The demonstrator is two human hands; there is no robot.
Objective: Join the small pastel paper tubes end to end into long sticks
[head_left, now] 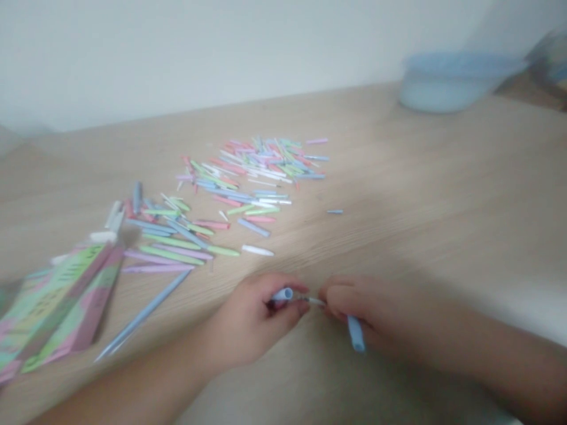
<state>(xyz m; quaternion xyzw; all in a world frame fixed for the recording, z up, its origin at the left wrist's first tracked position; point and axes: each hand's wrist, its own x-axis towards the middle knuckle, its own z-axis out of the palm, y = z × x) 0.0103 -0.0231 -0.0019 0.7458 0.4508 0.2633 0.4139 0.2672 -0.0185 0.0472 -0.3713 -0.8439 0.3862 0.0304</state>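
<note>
My left hand [252, 319] pinches a short pale blue paper tube [282, 294], its open end showing above my fingers. My right hand [358, 307] grips a second pale blue tube [355, 333], which sticks out below my fingers. A small white piece [315, 301] bridges the gap between my hands, and I cannot tell what it joins. Farther off lies a loose heap of pastel paper sticks [252, 171], with a looser group [168, 230] to its left. A long pale blue stick [144, 313] lies near my left hand.
A blurred packet of green and pink paper [57, 313] lies at the left edge of the wooden table [420, 177]. A pale blue plastic basin [447, 82] stands at the far right by the wall, and a lone small blue stick [335, 211] lies apart.
</note>
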